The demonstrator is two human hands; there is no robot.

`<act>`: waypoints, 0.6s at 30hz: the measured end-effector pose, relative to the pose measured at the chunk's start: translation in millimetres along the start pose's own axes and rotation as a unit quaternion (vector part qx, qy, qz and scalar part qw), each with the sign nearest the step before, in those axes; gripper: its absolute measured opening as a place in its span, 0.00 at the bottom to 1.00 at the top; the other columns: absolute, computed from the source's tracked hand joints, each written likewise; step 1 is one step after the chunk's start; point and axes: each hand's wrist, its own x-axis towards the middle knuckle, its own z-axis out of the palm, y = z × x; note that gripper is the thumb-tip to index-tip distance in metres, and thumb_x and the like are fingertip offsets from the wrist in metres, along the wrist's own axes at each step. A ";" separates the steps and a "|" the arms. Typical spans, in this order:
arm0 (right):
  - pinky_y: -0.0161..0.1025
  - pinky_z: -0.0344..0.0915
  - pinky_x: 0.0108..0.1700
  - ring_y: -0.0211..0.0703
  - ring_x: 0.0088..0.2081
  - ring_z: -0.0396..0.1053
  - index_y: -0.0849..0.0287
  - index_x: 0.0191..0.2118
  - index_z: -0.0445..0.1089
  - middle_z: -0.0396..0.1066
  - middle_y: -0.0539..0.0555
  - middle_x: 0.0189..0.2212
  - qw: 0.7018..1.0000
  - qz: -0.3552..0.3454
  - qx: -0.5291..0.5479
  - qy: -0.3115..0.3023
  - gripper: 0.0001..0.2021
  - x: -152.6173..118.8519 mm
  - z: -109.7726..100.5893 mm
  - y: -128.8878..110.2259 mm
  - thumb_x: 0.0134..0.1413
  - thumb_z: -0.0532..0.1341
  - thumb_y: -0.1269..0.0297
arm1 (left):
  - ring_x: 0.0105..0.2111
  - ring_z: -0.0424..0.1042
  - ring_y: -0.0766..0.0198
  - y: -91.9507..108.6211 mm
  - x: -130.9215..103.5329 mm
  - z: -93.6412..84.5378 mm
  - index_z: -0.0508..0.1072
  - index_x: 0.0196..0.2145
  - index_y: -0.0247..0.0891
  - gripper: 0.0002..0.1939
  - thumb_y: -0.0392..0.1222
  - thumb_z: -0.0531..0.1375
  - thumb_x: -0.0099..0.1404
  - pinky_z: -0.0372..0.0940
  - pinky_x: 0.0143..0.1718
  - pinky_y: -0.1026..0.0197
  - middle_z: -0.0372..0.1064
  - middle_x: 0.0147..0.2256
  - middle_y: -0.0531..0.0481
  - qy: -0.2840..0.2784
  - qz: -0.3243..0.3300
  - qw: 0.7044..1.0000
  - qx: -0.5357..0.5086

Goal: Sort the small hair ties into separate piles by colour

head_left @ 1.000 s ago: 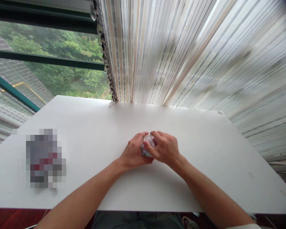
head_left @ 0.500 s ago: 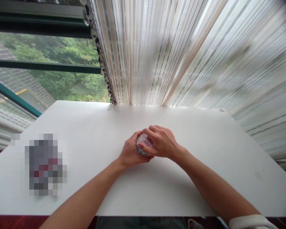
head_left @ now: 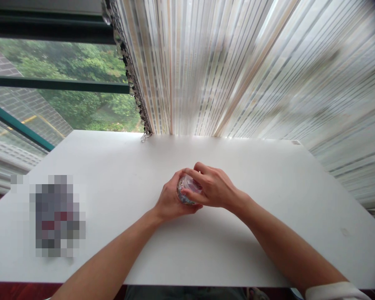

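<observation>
A small round jar with a clear lid and speckled, colourful sides is at the middle of the white table. My left hand wraps round its left and near sides. From the right, my right hand reaches over the top, with thumb and index finger on the lid's rim. My right fingers cover part of the lid, and the jar's base is hidden.
The white table spans the view. On its left lies a pixelated grey and red object. A striped string curtain hangs along the far edge, beside a window at the far left.
The fingers of my right hand have shifted on the lid, the index finger now straighter towards the left. My left hand keeps its hold on the jar. The view has moved slightly.
</observation>
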 end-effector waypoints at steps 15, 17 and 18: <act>0.38 0.61 0.33 0.40 0.29 0.61 0.61 0.55 0.69 0.68 0.57 0.39 0.999 -0.016 0.033 -0.013 0.25 -1.2 -2.8 0.8 0.65 0.55 0.45 | 0.42 0.75 0.54 1.2 0.0 -0.7 0.63 0.57 0.45 0.44 0.48 0.74 0.44 0.72 0.42 0.52 0.73 0.46 0.47 -0.014 -0.008 1.000 -0.005; 0.39 0.62 0.33 0.40 0.29 0.61 0.61 0.56 0.69 0.68 0.57 0.39 0.999 -0.021 0.039 -0.016 0.25 -1.4 -4.1 1.7 0.65 0.56 0.46 | 0.43 0.75 0.54 1.5 0.5 -1.1 0.63 0.57 0.44 0.44 0.47 0.74 0.43 0.72 0.44 0.51 0.73 0.46 0.47 -0.013 -0.007 1.000 -0.012; 0.39 0.62 0.33 0.39 0.29 0.60 0.60 0.56 0.68 0.68 0.57 0.39 0.999 -0.024 0.043 -0.017 0.25 -1.5 -5.2 2.0 0.65 0.56 0.46 | 0.43 0.75 0.53 1.8 0.8 -1.5 0.63 0.57 0.44 0.44 0.47 0.74 0.43 0.72 0.44 0.51 0.74 0.47 0.47 -0.014 -0.007 1.000 -0.016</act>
